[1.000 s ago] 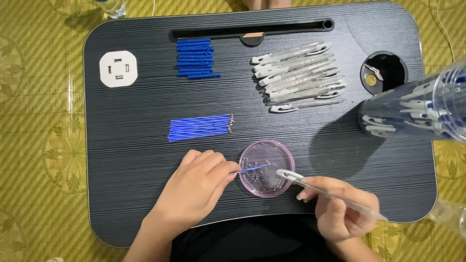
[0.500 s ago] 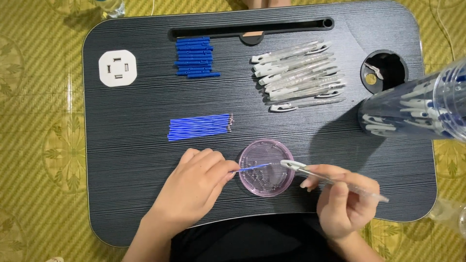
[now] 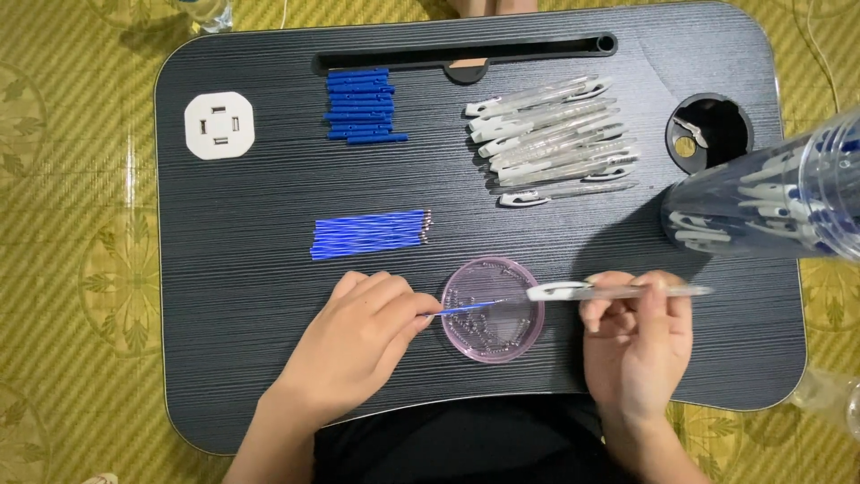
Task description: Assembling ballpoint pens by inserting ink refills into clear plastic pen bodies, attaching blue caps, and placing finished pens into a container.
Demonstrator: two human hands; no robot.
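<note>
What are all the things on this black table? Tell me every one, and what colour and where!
Black lap table: one, on a yellow patterned mat.
White square plug socket: one, far left corner.
Short blue pen caps: a stack, far side, left of middle.
Thin blue ink refills: a bundle, middle left.
Clear pen barrels with white clips: a pile, far right.
Round cup hole: one, black, far right corner.
Pink round dish of tiny beads: one, near edge, between the hands.
Clear plastic tumbler of pens: one, right edge, tipped sideways.
Left hand: pinches one blue refill over the dish.
Right hand: holds one clear pen barrel.
</note>
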